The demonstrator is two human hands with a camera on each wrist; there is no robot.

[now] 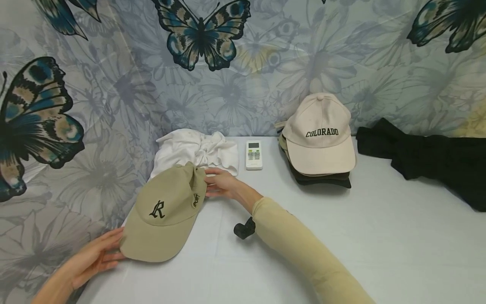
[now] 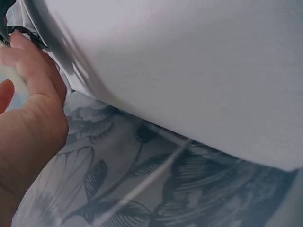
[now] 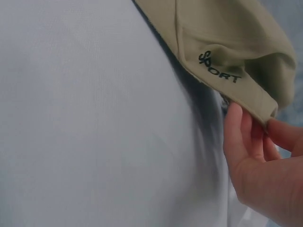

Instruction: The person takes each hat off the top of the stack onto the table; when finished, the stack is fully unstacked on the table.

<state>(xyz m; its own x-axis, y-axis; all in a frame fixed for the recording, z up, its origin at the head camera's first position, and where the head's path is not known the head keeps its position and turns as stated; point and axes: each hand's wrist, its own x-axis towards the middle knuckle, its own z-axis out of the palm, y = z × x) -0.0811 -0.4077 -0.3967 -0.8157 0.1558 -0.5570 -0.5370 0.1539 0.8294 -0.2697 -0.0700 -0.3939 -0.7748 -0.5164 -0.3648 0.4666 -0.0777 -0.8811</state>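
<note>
An olive-beige baseball cap (image 1: 163, 207) with a dark R on its front leans at the left of the white table, its brim pointing down and toward me. At the cap's back edge my right hand (image 1: 224, 184) pinches the fabric between thumb and fingers, beside the word SPORT (image 3: 218, 71). Next to the brim lies my left hand (image 1: 96, 255), its extended fingers touching the brim's left edge and the fingertips partly hidden by it. Only part of the left hand (image 2: 35, 104) shows in the left wrist view.
Behind the cap lies a bunched white cloth (image 1: 197, 147), with a white remote (image 1: 254, 155) to its right. Stacked caps (image 1: 319, 135), a cream COLORADO one on top, stand further right. A black garment (image 1: 436, 156) lies at far right. A small black object (image 1: 244, 229) is beside my right sleeve.
</note>
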